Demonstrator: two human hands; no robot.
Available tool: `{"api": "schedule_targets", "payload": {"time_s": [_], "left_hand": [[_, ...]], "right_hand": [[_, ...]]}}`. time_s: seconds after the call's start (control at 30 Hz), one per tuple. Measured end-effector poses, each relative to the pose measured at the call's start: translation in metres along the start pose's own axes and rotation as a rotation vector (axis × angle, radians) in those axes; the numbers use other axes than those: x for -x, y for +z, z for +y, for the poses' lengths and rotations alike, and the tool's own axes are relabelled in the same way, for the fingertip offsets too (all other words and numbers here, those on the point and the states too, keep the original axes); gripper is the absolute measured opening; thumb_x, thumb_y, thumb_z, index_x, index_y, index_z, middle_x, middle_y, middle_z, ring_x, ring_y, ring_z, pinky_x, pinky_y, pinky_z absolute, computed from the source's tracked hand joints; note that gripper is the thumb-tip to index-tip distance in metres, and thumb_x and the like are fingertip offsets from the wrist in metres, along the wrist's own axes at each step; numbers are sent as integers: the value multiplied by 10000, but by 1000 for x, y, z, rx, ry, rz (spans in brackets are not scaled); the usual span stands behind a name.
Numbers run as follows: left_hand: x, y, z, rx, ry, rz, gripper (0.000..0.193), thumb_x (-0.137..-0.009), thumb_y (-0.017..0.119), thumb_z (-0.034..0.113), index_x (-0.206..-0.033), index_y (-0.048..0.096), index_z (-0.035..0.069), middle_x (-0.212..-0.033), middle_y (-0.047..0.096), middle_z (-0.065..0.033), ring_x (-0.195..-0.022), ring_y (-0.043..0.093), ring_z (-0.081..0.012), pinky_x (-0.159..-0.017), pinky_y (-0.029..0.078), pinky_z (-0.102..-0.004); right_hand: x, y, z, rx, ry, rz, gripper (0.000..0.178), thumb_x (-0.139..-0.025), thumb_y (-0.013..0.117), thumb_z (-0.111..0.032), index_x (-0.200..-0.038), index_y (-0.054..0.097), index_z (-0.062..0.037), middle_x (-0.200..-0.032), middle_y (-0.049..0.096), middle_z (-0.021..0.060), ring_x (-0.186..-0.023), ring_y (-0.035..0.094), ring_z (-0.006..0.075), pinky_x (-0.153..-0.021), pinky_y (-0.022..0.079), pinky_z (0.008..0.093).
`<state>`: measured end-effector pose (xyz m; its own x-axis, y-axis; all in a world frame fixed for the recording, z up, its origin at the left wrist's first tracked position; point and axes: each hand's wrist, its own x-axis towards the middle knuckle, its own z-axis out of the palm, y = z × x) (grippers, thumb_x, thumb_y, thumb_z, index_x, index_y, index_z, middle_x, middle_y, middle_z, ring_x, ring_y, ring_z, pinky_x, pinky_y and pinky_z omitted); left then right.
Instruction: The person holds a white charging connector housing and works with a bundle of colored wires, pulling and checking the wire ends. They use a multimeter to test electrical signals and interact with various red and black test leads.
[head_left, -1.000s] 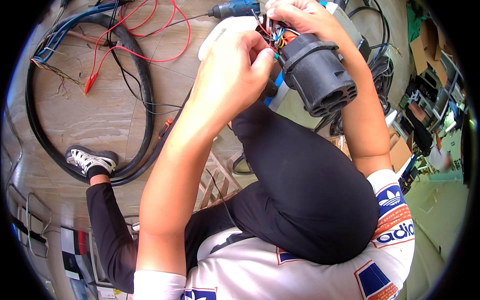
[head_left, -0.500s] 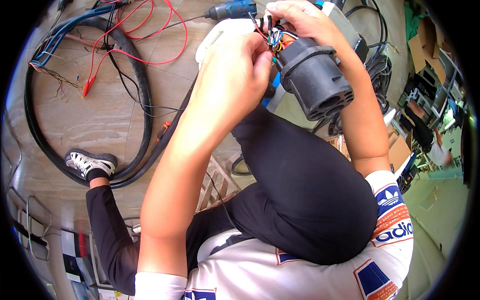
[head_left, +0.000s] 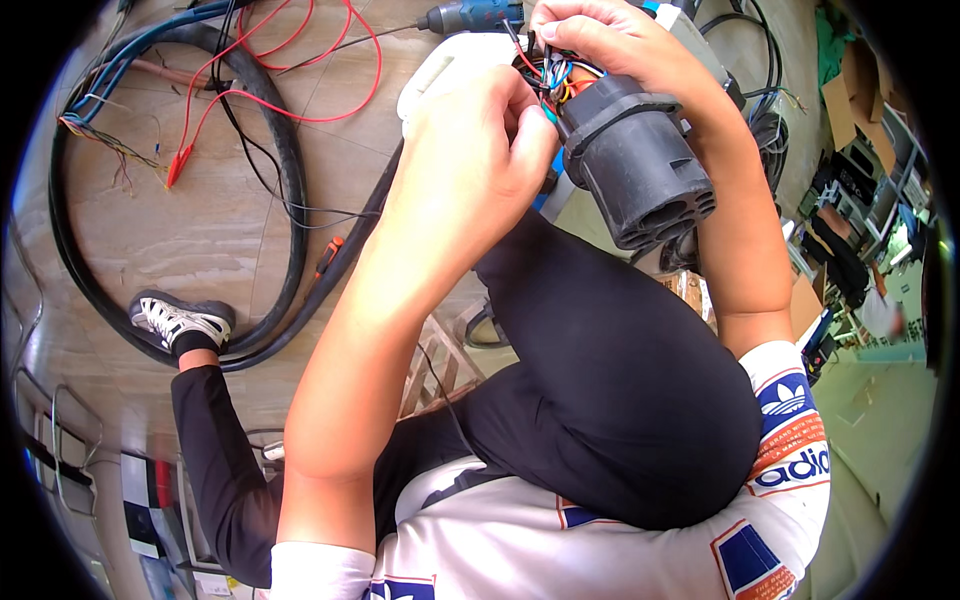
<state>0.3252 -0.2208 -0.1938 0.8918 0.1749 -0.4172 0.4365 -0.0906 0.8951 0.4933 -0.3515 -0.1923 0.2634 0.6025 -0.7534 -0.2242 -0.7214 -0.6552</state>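
Observation:
A black, round plug connector (head_left: pixel 640 165) with large round holes in its face sits tilted above my raised knee. Thin colored wires (head_left: pixel 562 76), among them red, blue, white, orange and black, come out of its back. My left hand (head_left: pixel 485 140) is closed beside these wires, thumb and forefinger together; what lies between the fingertips is hidden. On the far side of the wires is my right hand (head_left: pixel 600 38), its thumb and forefinger pinching what looks like a thin black wire. The right forearm passes behind the connector.
Thick black cable (head_left: pixel 300 190) lies coiled on the tiled floor at left, with red test leads (head_left: pixel 300 118) across it. A blue power tool (head_left: pixel 470 17) lies at the far edge. A wooden crate (head_left: pixel 440 365) is below my leg; cardboard boxes (head_left: pixel 855 90) stand at right.
The connector and both hands have shifted slightly right. My right fingers have moved a little nearer along the wires, and the bundle shows a bit more openly between the hands.

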Motion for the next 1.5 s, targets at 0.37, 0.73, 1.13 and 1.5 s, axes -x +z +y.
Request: {"api": "schedule_targets", "payload": {"time_s": [0.37, 0.73, 1.13, 1.5], "left_hand": [[-4, -4, -3, -6, 23, -8, 179, -879, 609, 136, -817, 632, -30, -746, 661, -208, -746, 662, -386, -720, 522, -461], [-1, -5, -1, -16, 60, 10, 152, -898, 586, 100, -841, 616, -37, -748, 650, -227, -758, 654, -415, -714, 508, -485], [-2, -5, -6, -29, 84, 1, 167, -914, 625, 140, -894, 616, -26, -698, 631, -133, -625, 606, -235, -608, 469, -353], [-2, -11, -4, -31, 40, -70, 174, -904, 661, 140, -922, 631, -31, -772, 681, -156, -684, 662, -256, -663, 508, -362]], "right_hand": [[-3, 2, 18, -325, -35, -26, 149, -983, 565, -150, -936, 643, -32, -776, 626, -4, -659, 553, 62, -602, 432, 212], [0, 5, 25, -454, -39, 13, 129, -990, 623, -153, -993, 655, -29, -796, 653, 5, -677, 596, 72, -615, 482, 220], [-1, -5, 33, -134, -335, -22, 178, -997, 628, -158, -1024, 687, 8, -994, 623, 29, -906, 590, 109, -799, 466, 262], [3, -3, 36, -115, -317, -21, 178, -993, 628, -167, -1009, 684, 2, -995, 598, 32, -916, 577, 122, -813, 461, 275]]}}
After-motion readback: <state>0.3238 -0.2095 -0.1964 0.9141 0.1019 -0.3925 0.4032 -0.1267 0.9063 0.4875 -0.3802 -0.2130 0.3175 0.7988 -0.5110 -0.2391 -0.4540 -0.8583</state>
